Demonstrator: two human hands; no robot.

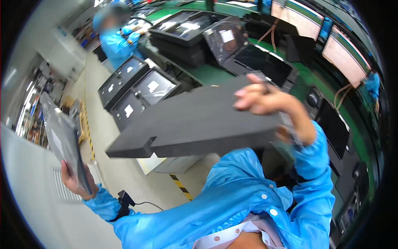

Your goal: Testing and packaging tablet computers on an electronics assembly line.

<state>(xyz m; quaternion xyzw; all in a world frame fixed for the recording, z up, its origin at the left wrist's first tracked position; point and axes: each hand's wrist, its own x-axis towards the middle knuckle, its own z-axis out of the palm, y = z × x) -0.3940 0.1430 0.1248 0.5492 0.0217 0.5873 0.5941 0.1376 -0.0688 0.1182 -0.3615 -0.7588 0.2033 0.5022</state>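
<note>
My right hand [271,101] grips a large black foam slab [195,120] by its right end, fingers over the top face. The slab spans the middle of the view, slightly tilted, with a small notch in its near edge. Out to the left, my left hand [76,182] is wrapped round the lower end of a flat grey panel [62,135] in a clear plastic bag. That panel stands nearly upright, apart from the foam, and a whitish label-like patch shows through the bag.
Black trays [139,89] with bagged panels lie beyond the slab. More black trays are stacked [182,35] on the green bench [213,74], near a dark flat screen [263,62]. Lit monitors [344,56] stand at right. Another person [118,45] in blue works at far left.
</note>
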